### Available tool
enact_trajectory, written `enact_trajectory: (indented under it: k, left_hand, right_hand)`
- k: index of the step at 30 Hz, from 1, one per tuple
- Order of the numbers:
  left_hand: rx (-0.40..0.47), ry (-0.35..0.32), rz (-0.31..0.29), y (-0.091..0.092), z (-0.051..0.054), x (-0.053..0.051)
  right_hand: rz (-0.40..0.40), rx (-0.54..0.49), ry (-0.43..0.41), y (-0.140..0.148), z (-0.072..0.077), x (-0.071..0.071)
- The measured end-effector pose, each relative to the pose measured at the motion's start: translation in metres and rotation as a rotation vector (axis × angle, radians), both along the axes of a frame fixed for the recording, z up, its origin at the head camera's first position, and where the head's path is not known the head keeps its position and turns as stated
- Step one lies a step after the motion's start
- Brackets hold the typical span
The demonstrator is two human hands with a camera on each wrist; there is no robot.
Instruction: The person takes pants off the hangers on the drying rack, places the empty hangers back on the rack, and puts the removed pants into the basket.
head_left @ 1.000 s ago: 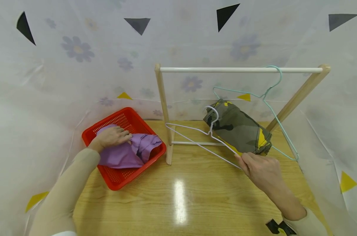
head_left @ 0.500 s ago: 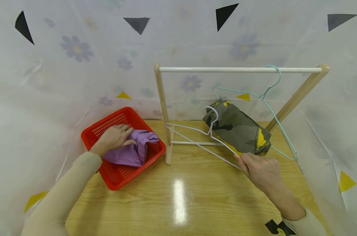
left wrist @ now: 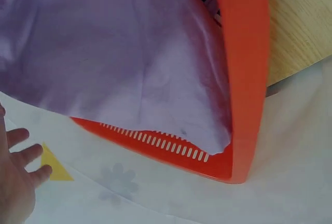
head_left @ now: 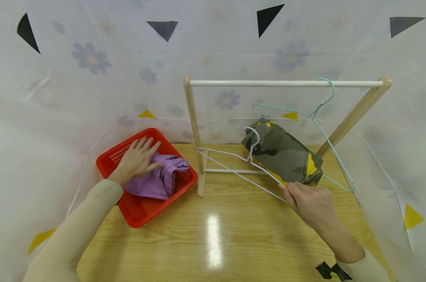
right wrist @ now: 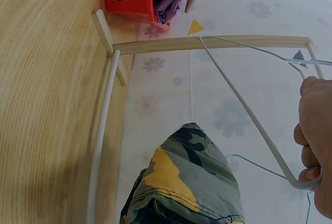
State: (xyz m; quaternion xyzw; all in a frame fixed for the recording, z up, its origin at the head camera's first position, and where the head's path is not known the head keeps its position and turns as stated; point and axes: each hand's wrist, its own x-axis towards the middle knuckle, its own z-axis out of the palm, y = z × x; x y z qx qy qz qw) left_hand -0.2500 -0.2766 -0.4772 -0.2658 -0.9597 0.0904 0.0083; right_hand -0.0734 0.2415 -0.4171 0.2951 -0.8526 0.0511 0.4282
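In the head view, my left hand (head_left: 135, 161) is over the red plastic basket (head_left: 139, 219) with its fingers straight and spread. Beneath it lies a crumpled purple garment (head_left: 151, 186); whether the palm touches the cloth I cannot tell. The left wrist view shows the purple cloth (left wrist: 114, 53) large, with fingers (left wrist: 28, 156) apart from it at the left. My right hand (head_left: 311, 205) grips one end of a pale lavender-white wire hanger (head_left: 251, 152), which carries no garment. Behind that hanger, folded camouflage trousers (head_left: 285, 154) hang on a mint-green hanger (head_left: 333, 92).
A small rack with wooden side posts (head_left: 194, 117) and a white rail (head_left: 248, 84) stands on the wooden table (head_left: 185, 243). Floral white sheeting (head_left: 121, 86) surrounds it at the back and sides. The basket sits left of the rack, close to its left post.
My left hand first lay on the purple garment with bent fingers; now its fingers are straight and spread. The garment's left part has shifted right and bunched up. The right hand holds still.
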Motion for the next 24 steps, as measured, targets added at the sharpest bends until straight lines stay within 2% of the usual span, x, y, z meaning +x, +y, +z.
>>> enact_trajectory:
  k: [4,10,18,24]
  left_hand:
    - [-0.024,0.014,0.053,0.004,0.002,-0.002]
    - [-0.02,-0.011,0.12,0.007,-0.006,-0.001]
    - [-0.094,-0.038,0.15,0.01,-0.016,0.007]
    - [-0.169,-0.023,0.128,0.009,-0.024,0.015]
  right_hand:
    - [0.002,0.002,0.005,0.0,0.001,0.0]
    - [-0.006,0.0,0.017,-0.001,0.003,0.0]
    - [-0.012,0.002,0.009,0.0,0.004,0.001]
    - [-0.017,0.003,0.017,0.001,0.004,0.001]
